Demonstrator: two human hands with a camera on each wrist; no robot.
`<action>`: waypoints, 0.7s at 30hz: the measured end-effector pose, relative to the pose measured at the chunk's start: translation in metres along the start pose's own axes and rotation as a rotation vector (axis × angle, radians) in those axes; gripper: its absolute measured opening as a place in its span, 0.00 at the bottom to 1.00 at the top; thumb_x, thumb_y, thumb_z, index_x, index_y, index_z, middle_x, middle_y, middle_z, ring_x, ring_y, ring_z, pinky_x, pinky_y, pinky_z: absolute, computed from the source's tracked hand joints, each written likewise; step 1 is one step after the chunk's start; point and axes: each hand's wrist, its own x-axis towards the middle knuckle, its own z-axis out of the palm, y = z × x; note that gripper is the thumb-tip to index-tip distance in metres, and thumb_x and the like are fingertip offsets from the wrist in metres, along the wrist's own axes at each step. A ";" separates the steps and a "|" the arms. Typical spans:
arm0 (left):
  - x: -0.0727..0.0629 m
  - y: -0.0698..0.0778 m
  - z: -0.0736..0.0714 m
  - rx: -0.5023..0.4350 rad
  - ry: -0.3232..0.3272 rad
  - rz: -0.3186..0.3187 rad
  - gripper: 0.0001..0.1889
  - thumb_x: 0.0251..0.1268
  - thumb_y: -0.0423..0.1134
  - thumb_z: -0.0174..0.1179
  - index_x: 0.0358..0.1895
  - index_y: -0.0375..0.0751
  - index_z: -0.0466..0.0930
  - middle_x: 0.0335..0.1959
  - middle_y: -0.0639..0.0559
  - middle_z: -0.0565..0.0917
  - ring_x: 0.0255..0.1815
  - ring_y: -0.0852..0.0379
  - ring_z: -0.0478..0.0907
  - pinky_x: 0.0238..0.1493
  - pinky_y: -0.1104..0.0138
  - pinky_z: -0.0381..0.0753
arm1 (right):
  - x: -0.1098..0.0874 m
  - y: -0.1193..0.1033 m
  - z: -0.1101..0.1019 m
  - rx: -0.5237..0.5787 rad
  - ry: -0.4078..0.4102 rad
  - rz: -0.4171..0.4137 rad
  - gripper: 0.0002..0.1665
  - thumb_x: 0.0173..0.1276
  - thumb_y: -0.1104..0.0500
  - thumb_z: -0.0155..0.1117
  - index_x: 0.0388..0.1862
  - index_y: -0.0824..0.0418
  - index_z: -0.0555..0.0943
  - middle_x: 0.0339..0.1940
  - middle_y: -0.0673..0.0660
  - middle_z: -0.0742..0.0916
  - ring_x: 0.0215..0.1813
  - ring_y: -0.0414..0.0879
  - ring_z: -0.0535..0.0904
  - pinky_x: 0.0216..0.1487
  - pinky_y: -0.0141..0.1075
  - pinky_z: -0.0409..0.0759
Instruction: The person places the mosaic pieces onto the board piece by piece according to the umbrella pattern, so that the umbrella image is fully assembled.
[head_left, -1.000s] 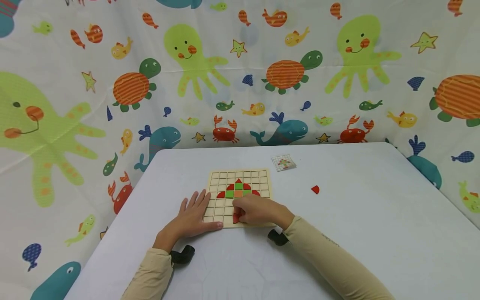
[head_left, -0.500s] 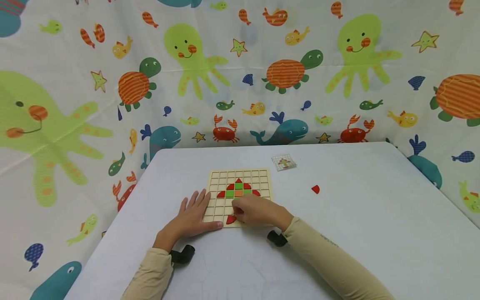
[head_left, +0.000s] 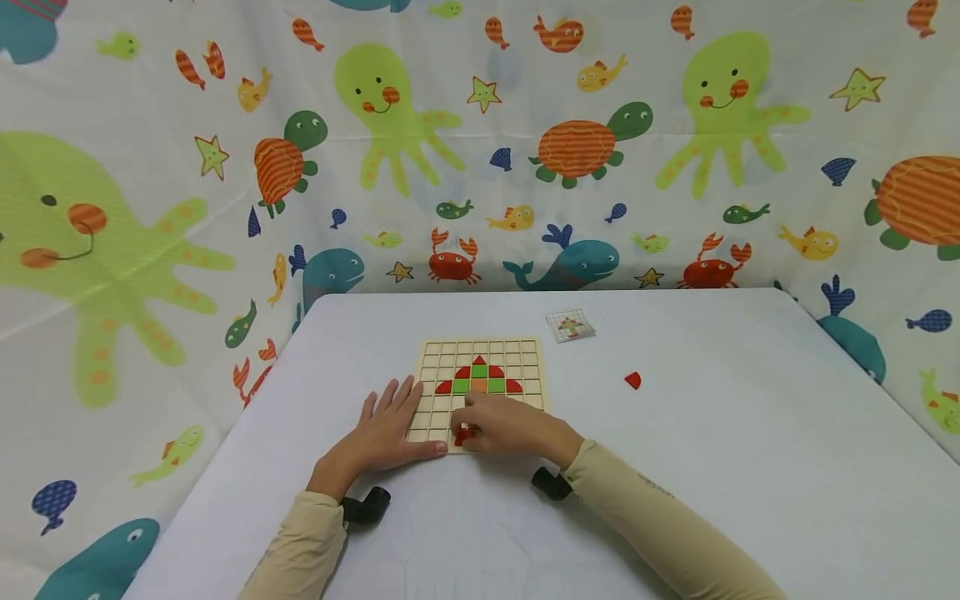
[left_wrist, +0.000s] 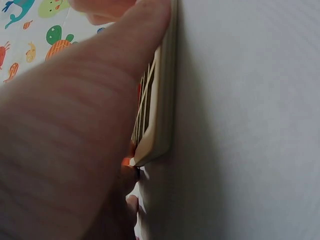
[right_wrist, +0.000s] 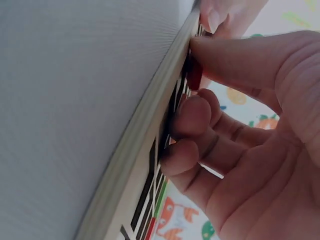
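A square wooden grid board (head_left: 528,358) bears a pattern of red, green and orange flat pieces. My left hand (head_left: 388,429) rests along its left side with fingers spread, thumb at the front edge. Over the front of the board, my right hand (head_left: 502,423) pinches a red quarter-circle piece (head_left: 463,437) between thumb and fingers, partly hiding it. In the right wrist view, this red piece (right_wrist: 194,76) stands tilted between the thumb and the fingertips, close over the grid. Part of the pattern lies hidden behind the right hand.
A small pattern card (head_left: 570,325) lies behind the board to the right. Another red quarter-circle piece (head_left: 633,381) lies on the white table (head_left: 720,433) farther right. A sea-animal print curtain (head_left: 480,150) hangs behind the table.
The right hand has shifted slightly left over the board. The red piece moved left, showed more fully half a second ago, and is now partly covered by the fingers. The left hand stays put.
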 end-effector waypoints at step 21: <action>0.002 -0.002 0.001 0.008 0.006 -0.006 0.65 0.61 0.75 0.65 0.87 0.33 0.46 0.89 0.35 0.45 0.88 0.32 0.34 0.80 0.34 0.30 | -0.003 0.010 -0.009 0.151 -0.067 0.018 0.13 0.74 0.73 0.66 0.41 0.55 0.88 0.34 0.50 0.83 0.41 0.42 0.75 0.46 0.32 0.75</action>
